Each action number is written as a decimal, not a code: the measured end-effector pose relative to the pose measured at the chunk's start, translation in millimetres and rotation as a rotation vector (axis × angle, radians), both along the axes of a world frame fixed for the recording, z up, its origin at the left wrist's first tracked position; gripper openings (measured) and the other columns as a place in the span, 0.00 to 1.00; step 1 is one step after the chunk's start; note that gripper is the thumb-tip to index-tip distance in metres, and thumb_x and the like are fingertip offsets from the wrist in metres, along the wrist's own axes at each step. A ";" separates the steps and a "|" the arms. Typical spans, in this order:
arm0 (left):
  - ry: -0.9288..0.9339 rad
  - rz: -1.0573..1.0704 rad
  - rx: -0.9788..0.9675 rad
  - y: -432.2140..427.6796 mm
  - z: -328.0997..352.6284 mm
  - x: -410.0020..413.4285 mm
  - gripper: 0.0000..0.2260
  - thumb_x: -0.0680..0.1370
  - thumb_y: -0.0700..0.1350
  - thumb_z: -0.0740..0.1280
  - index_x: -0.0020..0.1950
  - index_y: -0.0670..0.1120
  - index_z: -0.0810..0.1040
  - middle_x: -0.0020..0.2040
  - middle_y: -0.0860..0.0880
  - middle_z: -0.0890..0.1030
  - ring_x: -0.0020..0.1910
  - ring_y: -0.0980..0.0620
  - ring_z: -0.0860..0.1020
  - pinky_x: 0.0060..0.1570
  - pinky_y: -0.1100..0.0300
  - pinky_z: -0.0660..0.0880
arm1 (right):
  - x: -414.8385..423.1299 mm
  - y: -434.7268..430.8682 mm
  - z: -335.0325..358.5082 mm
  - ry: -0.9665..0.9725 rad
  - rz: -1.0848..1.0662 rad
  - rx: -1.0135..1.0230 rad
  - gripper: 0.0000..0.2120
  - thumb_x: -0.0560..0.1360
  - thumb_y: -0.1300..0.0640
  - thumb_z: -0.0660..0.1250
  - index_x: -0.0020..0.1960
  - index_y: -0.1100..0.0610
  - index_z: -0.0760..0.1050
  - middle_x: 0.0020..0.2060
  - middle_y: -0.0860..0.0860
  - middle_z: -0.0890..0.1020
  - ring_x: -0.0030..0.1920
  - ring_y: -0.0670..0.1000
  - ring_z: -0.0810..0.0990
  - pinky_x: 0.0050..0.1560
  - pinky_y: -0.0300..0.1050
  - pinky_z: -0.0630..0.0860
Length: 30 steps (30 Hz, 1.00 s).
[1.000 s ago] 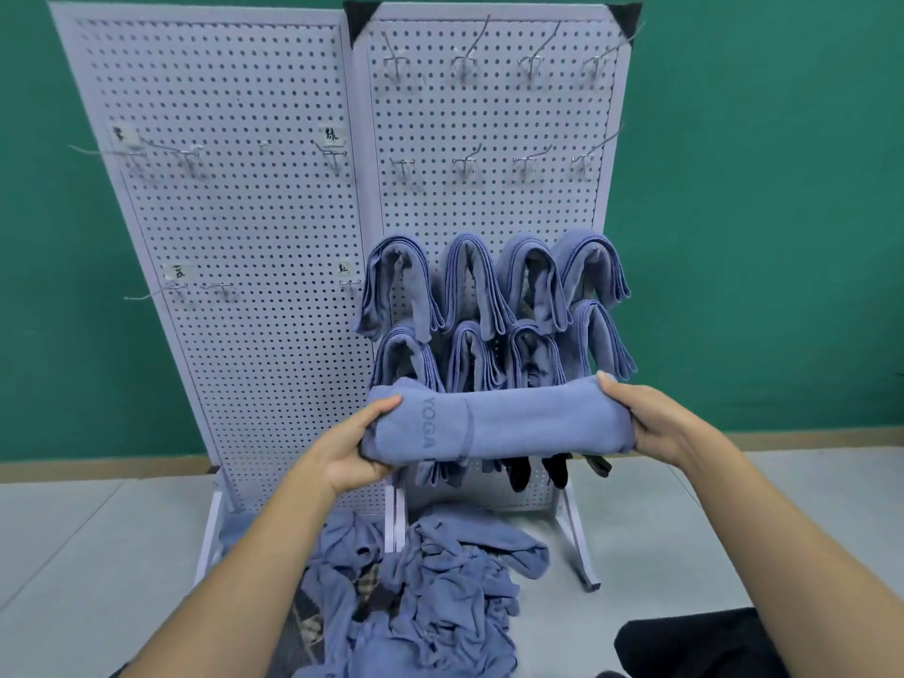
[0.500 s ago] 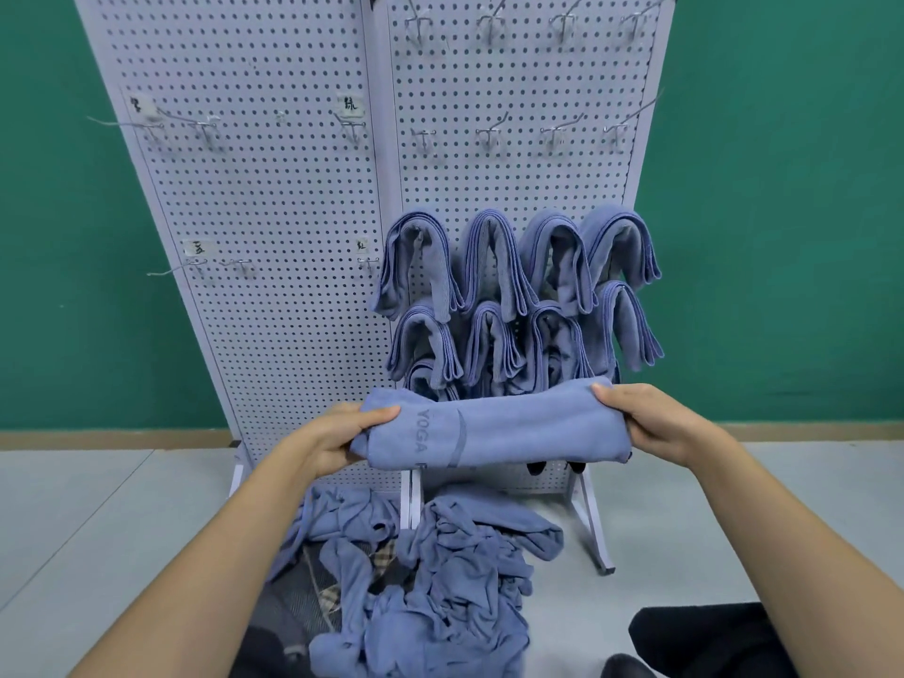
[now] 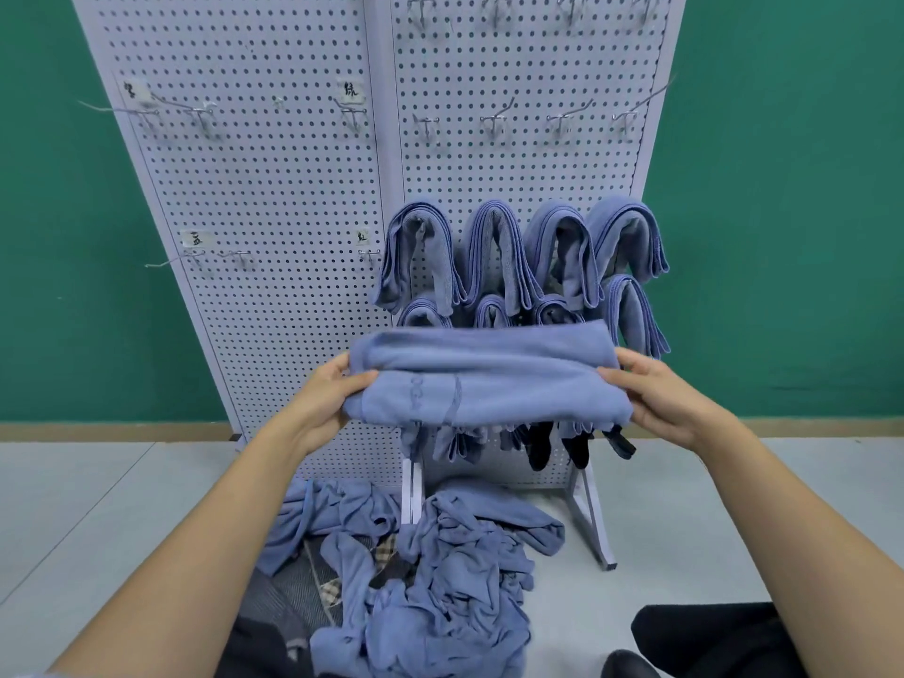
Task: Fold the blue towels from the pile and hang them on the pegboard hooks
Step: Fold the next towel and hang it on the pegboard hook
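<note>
Green wall behind pegboard. Folded towel mid-air before hung towels, above pile; my left hand, right hand grip its ends. I'd align edges, drape middle over free hook, above filled rows.

Both hands grip folded towel before pegboard.

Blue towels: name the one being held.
The folded towel gripped at its ends by the left hand and right hand; the rest hang on the pegboard or lie heaped below.
</note>
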<state>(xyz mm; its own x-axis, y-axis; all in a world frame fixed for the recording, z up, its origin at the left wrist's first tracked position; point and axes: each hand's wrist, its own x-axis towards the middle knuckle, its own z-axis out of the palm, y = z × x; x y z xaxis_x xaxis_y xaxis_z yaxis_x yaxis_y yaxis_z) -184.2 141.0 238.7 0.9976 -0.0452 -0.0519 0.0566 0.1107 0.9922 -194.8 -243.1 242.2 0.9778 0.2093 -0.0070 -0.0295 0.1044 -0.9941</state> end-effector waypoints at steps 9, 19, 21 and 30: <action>-0.141 0.097 -0.134 -4.1 15.3 -2.3 0.08 0.82 0.38 0.57 0.45 0.48 0.70 0.40 0.50 0.78 0.35 0.53 0.74 0.27 0.64 0.73 | 3.5 6.4 -1.5 -0.070 -0.060 0.002 0.26 0.78 0.73 0.54 0.41 0.52 0.85 0.40 0.54 0.84 0.35 0.50 0.81 0.35 0.41 0.78; -0.188 0.072 0.081 -6.1 11.6 2.0 0.09 0.76 0.43 0.69 0.38 0.48 0.72 0.42 0.51 0.78 0.41 0.52 0.73 0.38 0.58 0.68 | -1.1 15.7 18.0 -0.073 -0.110 -0.123 0.11 0.73 0.50 0.60 0.39 0.54 0.76 0.42 0.56 0.74 0.41 0.55 0.70 0.43 0.48 0.67; -0.196 0.111 0.144 -7.4 8.2 6.1 0.11 0.73 0.37 0.72 0.39 0.49 0.73 0.46 0.50 0.78 0.46 0.51 0.75 0.43 0.56 0.70 | -1.8 19.5 23.1 -0.094 -0.139 -0.243 0.08 0.72 0.48 0.67 0.39 0.52 0.74 0.39 0.54 0.71 0.38 0.54 0.67 0.39 0.45 0.66; 0.005 0.109 0.316 -25.8 -3.5 9.6 0.19 0.73 0.24 0.57 0.50 0.45 0.78 0.58 0.45 0.77 0.49 0.48 0.74 0.39 0.58 0.71 | -5.1 42.9 77.8 -0.140 -0.151 -0.081 0.07 0.77 0.65 0.64 0.48 0.54 0.77 0.42 0.54 0.78 0.32 0.49 0.76 0.29 0.39 0.74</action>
<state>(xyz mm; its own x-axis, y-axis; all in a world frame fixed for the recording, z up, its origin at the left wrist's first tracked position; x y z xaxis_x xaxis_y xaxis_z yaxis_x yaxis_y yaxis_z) -174.6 115.3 235.2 0.9954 0.0811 -0.0507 0.0659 -0.1969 0.9782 -199.8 -200.3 320.0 0.9907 0.0643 0.1198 0.1189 0.0171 -0.9928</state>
